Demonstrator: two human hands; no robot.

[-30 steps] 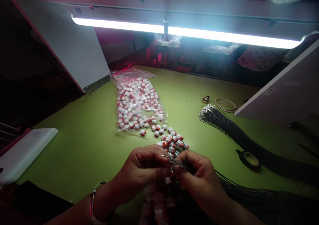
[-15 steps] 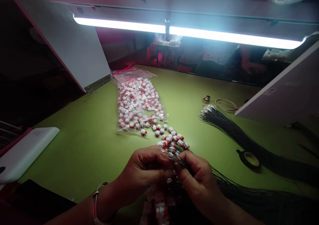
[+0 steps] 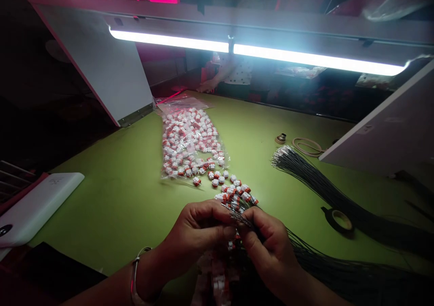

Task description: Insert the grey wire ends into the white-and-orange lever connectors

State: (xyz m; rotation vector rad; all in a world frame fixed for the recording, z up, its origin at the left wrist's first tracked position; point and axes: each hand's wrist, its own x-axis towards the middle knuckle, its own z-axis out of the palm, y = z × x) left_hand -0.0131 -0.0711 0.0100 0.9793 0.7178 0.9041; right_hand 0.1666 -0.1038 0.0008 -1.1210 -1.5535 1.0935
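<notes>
Between the thumb and fingers of my right hand (image 3: pixel 269 242) is a bunch of thin black wires (image 3: pixel 242 218) with bare metal ends, pointing left. My left hand (image 3: pixel 203 222) is closed in a pinch beside it, its index fingertip at the metal ends. What lies between the left thumb and fingers is hidden. Small white-and-orange connectors (image 3: pixel 233 190) lie in a loose pile just beyond my hands, some with wires running to them. More connectors (image 3: pixel 220 281) hang blurred and dark below my hands.
A clear bag of connectors (image 3: pixel 190 138) lies open toward me on the green table (image 3: pixel 118 184). To the right are a thick wire bundle (image 3: pixel 315 179), black tape (image 3: pixel 339 220), a tan ring (image 3: pixel 307 147) and a small metal piece (image 3: pixel 281 138). A white device (image 3: pixel 44 202) sits left.
My view has shifted slightly. My hands keep almost the same hold on the wires. Behind the table, a person's arm now reaches toward its far edge.
</notes>
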